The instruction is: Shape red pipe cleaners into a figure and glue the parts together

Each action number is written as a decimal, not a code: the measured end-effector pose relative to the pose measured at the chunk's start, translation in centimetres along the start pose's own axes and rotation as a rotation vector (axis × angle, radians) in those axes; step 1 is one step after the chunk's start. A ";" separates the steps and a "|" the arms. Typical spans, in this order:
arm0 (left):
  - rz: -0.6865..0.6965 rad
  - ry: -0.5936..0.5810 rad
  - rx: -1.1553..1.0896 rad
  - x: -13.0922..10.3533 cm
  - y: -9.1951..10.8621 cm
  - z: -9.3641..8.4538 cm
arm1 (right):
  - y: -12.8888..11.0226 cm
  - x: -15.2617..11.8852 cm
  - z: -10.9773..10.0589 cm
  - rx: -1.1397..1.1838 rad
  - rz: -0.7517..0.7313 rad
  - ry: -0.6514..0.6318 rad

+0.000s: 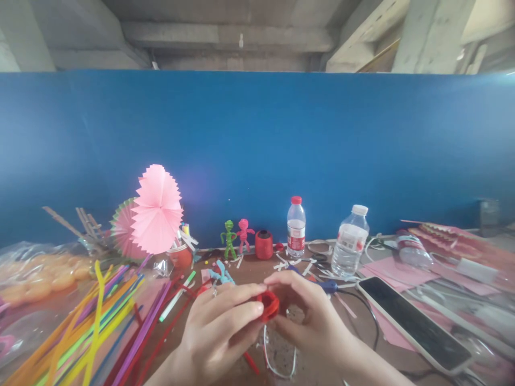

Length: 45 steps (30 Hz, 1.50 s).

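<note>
A small coiled ring of red pipe cleaner (272,306) is held between my two hands above the table. My left hand (223,321) has its fingers bent around the ring's left side. From the other side, the fingertips of my right hand (311,316) close on the ring; part of its grip is hidden. Just beyond my left hand lies a light blue pipe-cleaner figure (221,273). Below the ring, a thin white loop of cord (280,372) rests on the brown table.
Many coloured pipe cleaners (96,321) spread over the left side. Green (229,238) and pink (243,236) figures stand at the back beside a red pot-shaped object (264,245). Two water bottles (296,228) stand behind; a phone (414,321) lies at right. A blue wall (257,145) rises behind.
</note>
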State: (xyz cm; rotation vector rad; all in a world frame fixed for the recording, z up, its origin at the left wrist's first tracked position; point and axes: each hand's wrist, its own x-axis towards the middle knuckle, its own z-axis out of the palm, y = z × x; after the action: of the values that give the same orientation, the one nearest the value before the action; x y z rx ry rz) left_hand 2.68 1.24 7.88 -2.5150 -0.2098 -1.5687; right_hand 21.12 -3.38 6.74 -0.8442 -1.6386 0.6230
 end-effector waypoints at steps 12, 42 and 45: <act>0.144 0.019 0.154 0.2 0.2 -0.6 | -0.5 -0.2 0.4 -0.140 0.019 0.034; -0.134 0.248 -0.115 0.0 1.0 0.4 | -0.1 -1.9 2.2 0.192 -0.017 0.215; -0.394 0.337 -0.424 -0.3 1.4 0.9 | -0.8 -1.8 2.3 0.234 -0.029 0.193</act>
State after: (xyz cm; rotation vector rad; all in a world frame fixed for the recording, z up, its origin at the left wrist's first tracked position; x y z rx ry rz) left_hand 3.59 0.09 7.15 -2.5523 -0.3796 -2.3866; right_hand 18.87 -5.28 5.77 -0.6862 -1.3719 0.6767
